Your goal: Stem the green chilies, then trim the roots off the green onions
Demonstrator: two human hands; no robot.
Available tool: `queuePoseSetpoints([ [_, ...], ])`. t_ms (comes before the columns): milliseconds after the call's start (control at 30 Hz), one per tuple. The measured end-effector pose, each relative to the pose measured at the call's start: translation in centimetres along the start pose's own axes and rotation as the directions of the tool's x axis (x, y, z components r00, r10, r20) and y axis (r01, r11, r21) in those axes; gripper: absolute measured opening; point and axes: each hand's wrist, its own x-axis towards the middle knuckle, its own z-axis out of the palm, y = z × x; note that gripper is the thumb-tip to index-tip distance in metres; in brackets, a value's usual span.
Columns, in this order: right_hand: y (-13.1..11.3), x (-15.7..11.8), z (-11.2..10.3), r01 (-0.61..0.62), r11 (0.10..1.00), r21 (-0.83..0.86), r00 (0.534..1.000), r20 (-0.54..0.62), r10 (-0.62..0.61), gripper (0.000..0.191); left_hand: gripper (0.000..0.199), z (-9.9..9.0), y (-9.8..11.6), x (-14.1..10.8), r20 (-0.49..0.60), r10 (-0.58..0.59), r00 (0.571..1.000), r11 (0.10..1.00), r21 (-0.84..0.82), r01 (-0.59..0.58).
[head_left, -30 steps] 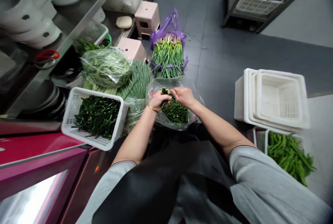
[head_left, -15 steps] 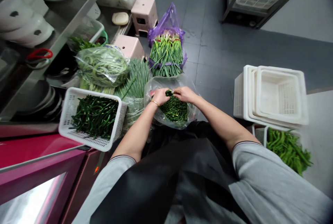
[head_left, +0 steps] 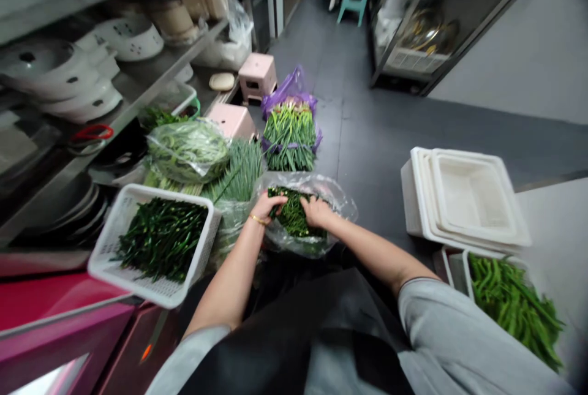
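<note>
A clear plastic bag [head_left: 342, 196] stands open in front of me, with a pile of thin dark green chilies [head_left: 294, 218] inside. My left hand [head_left: 266, 206], a gold bracelet at its wrist, is at the bag's left side, closed around a few dark green chilies [head_left: 276, 192]. Over the right part of the pile, my right hand [head_left: 318, 211] has its fingers bent down into the chilies; what its fingertips hold is hidden. To my left, a white plastic basket [head_left: 110, 242] holds more long dark green chilies [head_left: 163, 236].
Beyond the bag, garlic greens [head_left: 291, 131] lie in a purple bag [head_left: 289, 86]. Left are bagged greens [head_left: 190, 150], pink stools [head_left: 232, 119] and a shelf of white bowls [head_left: 87, 92]. Stacked white baskets [head_left: 473, 193] and light green peppers [head_left: 509, 303] are at right.
My hands, together above the bag before, have moved apart and lowered into it. The view has tilted up, bringing a teal stool and part of a person into sight at the back.
</note>
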Motion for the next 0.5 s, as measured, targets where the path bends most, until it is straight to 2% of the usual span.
queuePoseSetpoints([
  [167,1.1,1.0,-0.3,-0.044,0.998,-0.053,0.998,0.044,0.047,0.097,0.037,-0.4,-0.4,0.2,-0.001,0.012,1.000,0.992,-0.123,-0.012],
  [300,2.2,1.9,0.0,-0.111,0.994,0.017,0.993,0.042,0.111,0.107,0.036,-0.4,-0.7,-0.2,0.027,0.004,1.000,0.988,-0.154,0.000],
  [400,1.9,1.8,0.3,-0.159,0.986,0.041,0.986,-0.048,0.161,0.086,0.033,-0.2,-0.9,-0.6,0.034,-0.001,0.999,0.987,-0.162,0.007],
  [500,1.7,1.6,-0.3,-0.154,0.986,0.060,0.984,-0.085,0.158,0.063,0.032,-0.2,-0.9,-0.9,0.026,-0.030,0.999,0.989,-0.146,0.034],
])
